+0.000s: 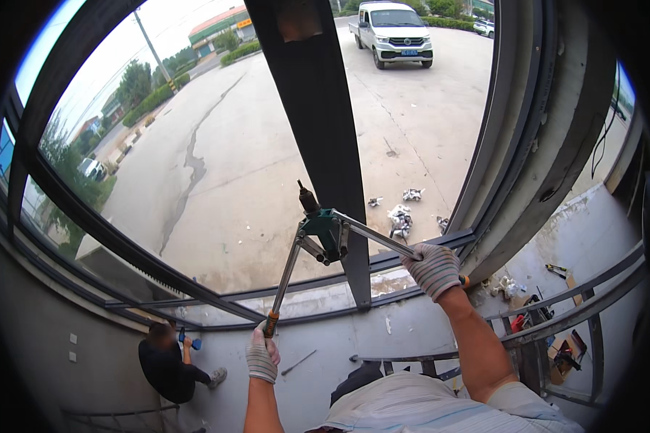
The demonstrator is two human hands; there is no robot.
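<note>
Both of my gloved hands hold a long-handled hand riveter (326, 234), with a dark green head and two silver arms spread wide apart. My left hand (262, 355) is closed round the orange and black grip of its left arm. The right arm's end is in my right hand (433, 270), whose fingers wrap round it; a bit of orange grip shows past the hand. The tool's narrow nose points up and away, in front of the dark upright post (318, 108) of the window frame. I cannot tell whether the nose touches the post.
Below left, a co-worker in dark clothes (167, 364) crouches by the wall with a blue power tool (189, 342). A metal railing (556, 325) curves round me at the lower right. Tools lie on the floor beyond it. Outside stand a white truck (393, 32) and crumpled scraps (400, 221).
</note>
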